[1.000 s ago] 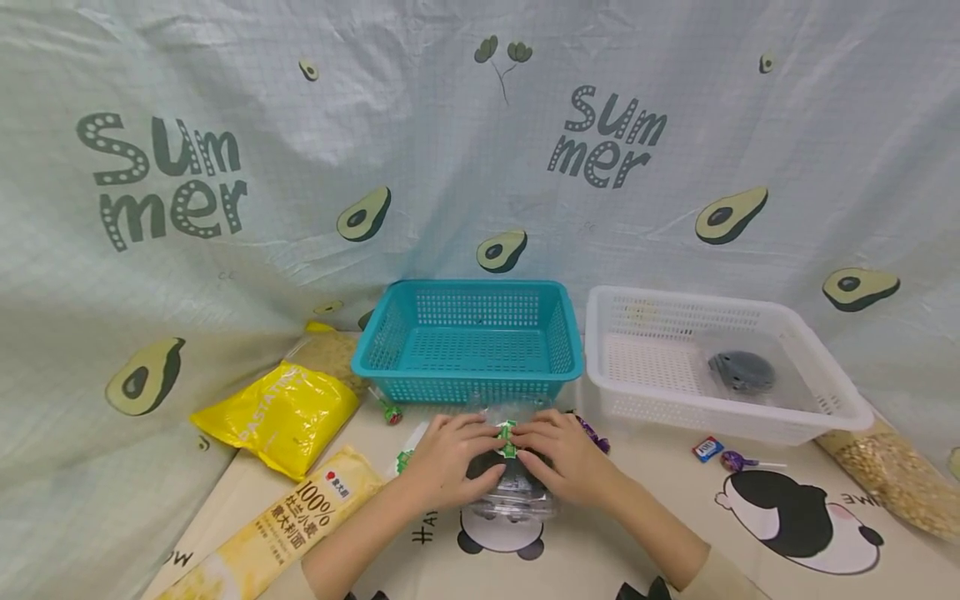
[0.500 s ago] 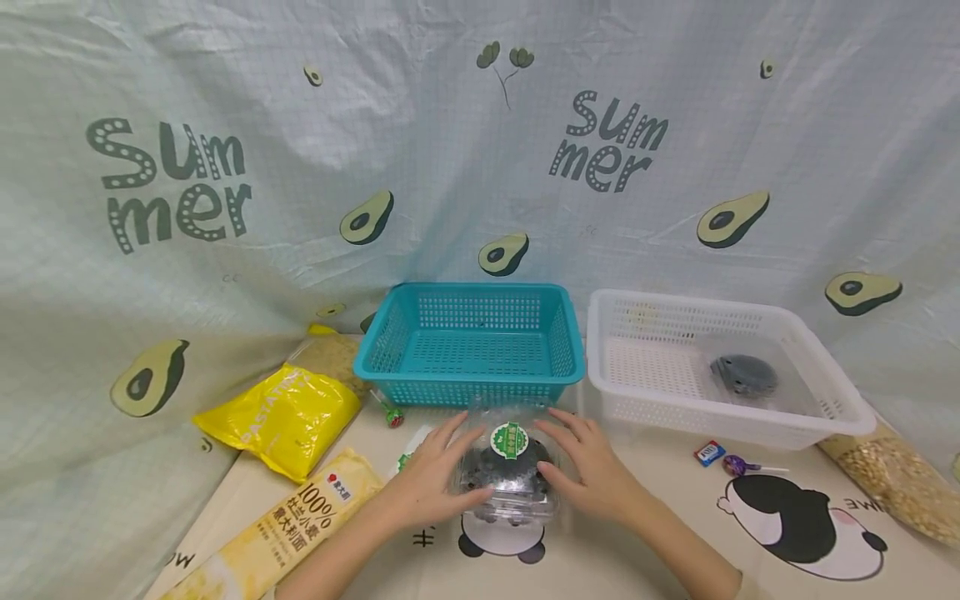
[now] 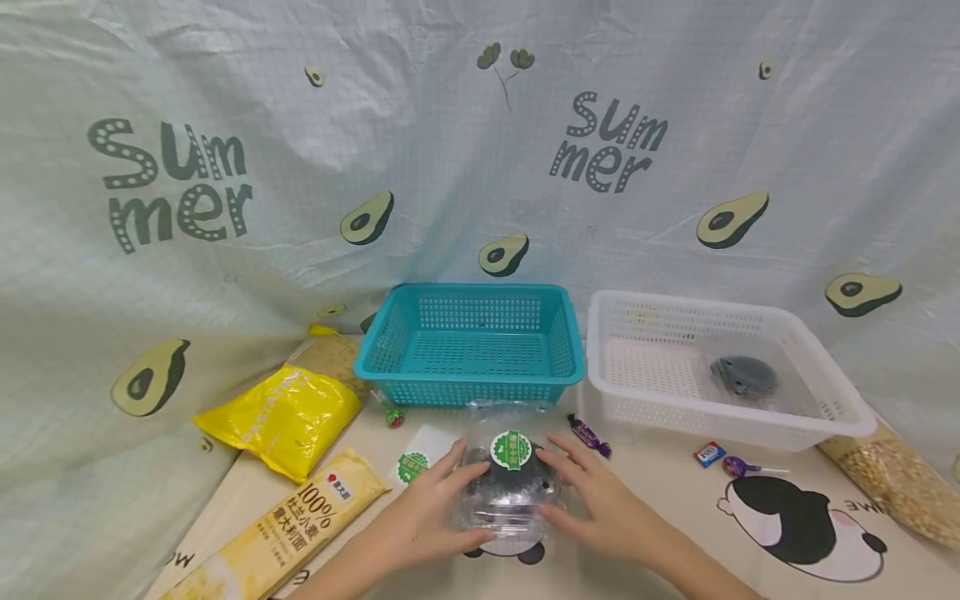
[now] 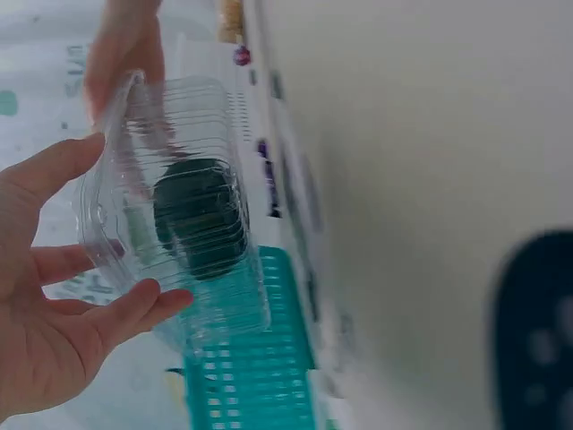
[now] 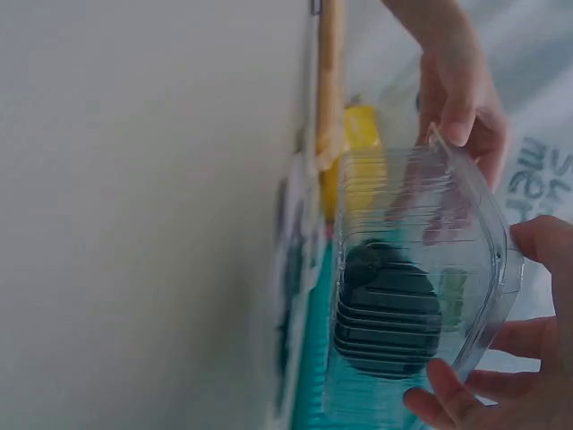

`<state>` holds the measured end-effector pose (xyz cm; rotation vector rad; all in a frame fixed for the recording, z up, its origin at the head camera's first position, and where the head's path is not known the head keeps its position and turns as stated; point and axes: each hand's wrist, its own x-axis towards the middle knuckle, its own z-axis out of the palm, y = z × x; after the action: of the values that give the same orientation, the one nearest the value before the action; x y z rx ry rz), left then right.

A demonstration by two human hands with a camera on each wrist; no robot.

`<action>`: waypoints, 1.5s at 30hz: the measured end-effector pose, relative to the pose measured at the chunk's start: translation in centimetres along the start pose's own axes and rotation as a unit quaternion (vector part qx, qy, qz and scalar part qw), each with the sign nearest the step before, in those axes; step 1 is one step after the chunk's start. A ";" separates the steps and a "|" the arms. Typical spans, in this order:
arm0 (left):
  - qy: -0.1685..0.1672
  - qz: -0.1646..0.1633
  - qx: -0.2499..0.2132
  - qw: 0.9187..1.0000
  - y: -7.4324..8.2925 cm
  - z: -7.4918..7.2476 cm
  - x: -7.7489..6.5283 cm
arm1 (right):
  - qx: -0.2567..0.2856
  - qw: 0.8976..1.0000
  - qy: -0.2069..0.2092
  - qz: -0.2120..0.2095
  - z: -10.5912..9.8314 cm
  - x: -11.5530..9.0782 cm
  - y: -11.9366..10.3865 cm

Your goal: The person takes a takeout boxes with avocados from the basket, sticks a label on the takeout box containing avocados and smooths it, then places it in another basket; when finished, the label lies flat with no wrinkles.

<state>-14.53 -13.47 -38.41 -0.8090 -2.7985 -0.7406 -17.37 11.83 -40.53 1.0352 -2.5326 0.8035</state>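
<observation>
Both hands hold a clear plastic clamshell box (image 3: 510,492) with dark, rounded contents and a round green-and-white label (image 3: 511,450) on its lid. It appears raised a little above the table, just in front of the teal basket. My left hand (image 3: 427,512) grips its left side; in the left wrist view the thumb lies at one edge of the box (image 4: 192,215) and the fingers at its side. From the other side my right hand (image 3: 600,508) grips it. Ribbed walls and one dark lump show through the box (image 5: 394,269) in the right wrist view.
Behind stand a teal basket (image 3: 468,387) and a white basket (image 3: 622,400) containing a similar clear box (image 3: 742,377). A yellow bag (image 3: 288,417) and a pasta packet (image 3: 281,529) lie left. Several small sweets, including a purple candy (image 3: 589,436), and a grain bag (image 3: 900,483) lie around.
The hands have spread from the lid's label to the box's two sides. With the box, they have shifted slightly toward the person, uncovering the purple candy and a label on the table.
</observation>
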 end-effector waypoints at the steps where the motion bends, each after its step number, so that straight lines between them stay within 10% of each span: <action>1: 0.008 0.000 0.000 1.000 0.4 -0.5 -0.3 | 0.006 1.000 0.002 -0.004 -0.5 0.1 -0.4; 11: 0.124 0.040 -0.009 0.991 2.4 -6.1 -0.3 | 0.036 0.999 0.022 -0.005 -5.3 3.6 -4.4; 20: 0.179 0.053 -0.037 0.982 -2.8 -9.8 4.1 | 0.006 0.999 0.016 -0.040 -4.7 12.2 -2.5; 33: 0.189 -0.089 -0.062 0.976 -8.9 -9.3 8.7 | 0.054 0.996 -0.055 0.042 0.8 20.2 0.7; 45: 0.160 -0.153 -0.021 0.975 -12.0 -7.8 10.9 | 0.116 0.982 -0.089 0.123 4.8 22.6 2.9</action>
<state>-30.22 -21.03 -33.87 -0.2320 -2.6415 -0.8868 -35.50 -1.77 -35.25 0.9072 -2.8101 1.1442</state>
